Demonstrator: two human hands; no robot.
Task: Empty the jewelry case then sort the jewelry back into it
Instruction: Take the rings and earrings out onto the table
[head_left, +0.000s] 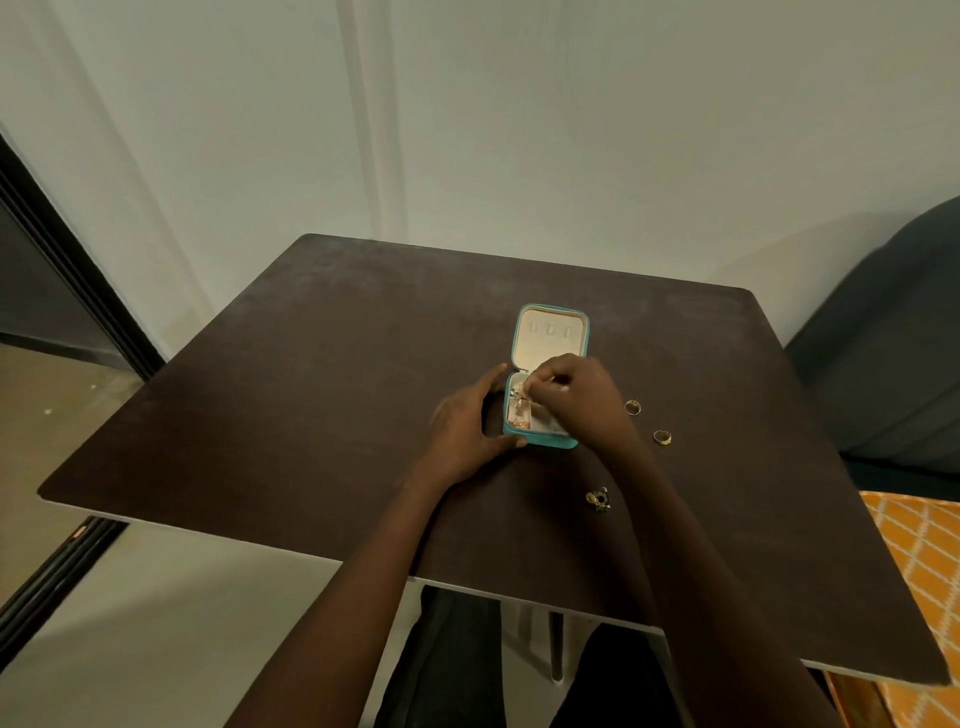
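Table, near: gold charm piece (598, 500), two gold rings (632, 407) (662, 437) already out.
Left hand (465, 426): curled round teal jewelry case (540, 441), bracing it.
Right hand (574, 397): pinching gold jewelry (521, 399) inside the case.
Risk: tangled pieces may lift together and drop.

Looking like a home room: dark worktop (322, 415) standing against a pale panelled wall (467, 130), upholstered dark chair (893, 332) alongside, orange patterned rug (919, 571) lying underneath.
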